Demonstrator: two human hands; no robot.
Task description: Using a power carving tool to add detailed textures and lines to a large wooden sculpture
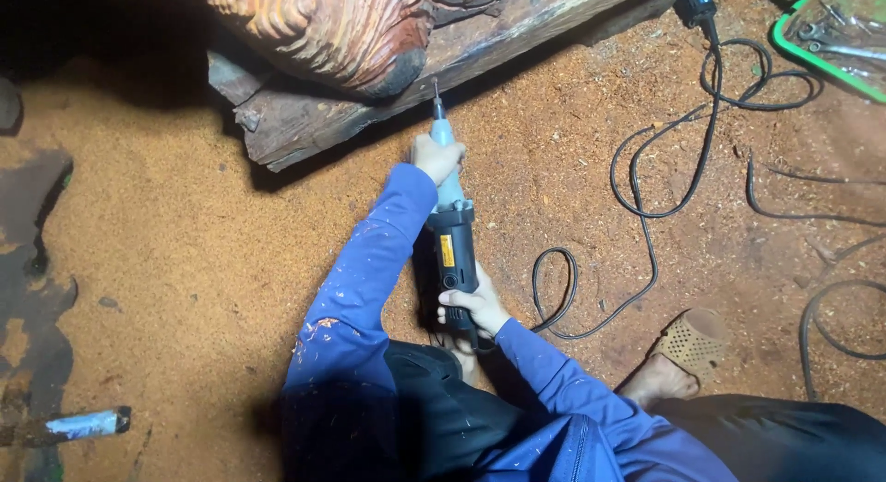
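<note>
I hold a long die grinder (pixel 452 225) with a pale blue nose and black body, pointing up the frame. My left hand (pixel 436 157) grips its pale nose near the bit. My right hand (pixel 475 305) wraps the black rear body. The thin bit touches the lower edge of a carved wooden piece (pixel 332 34) with reddish ridged curves, which rests on a rough timber block (pixel 305 122). Both my sleeves are blue and dusted with wood flecks.
Orange sawdust covers the ground (pixel 203 260). Black power cords (pixel 664 150) loop to the right of the grinder. A green tray of metal tools (pixel 831 34) sits at top right. My sandalled foot (pixel 688 343) is at lower right. A small cylinder (pixel 88 423) lies lower left.
</note>
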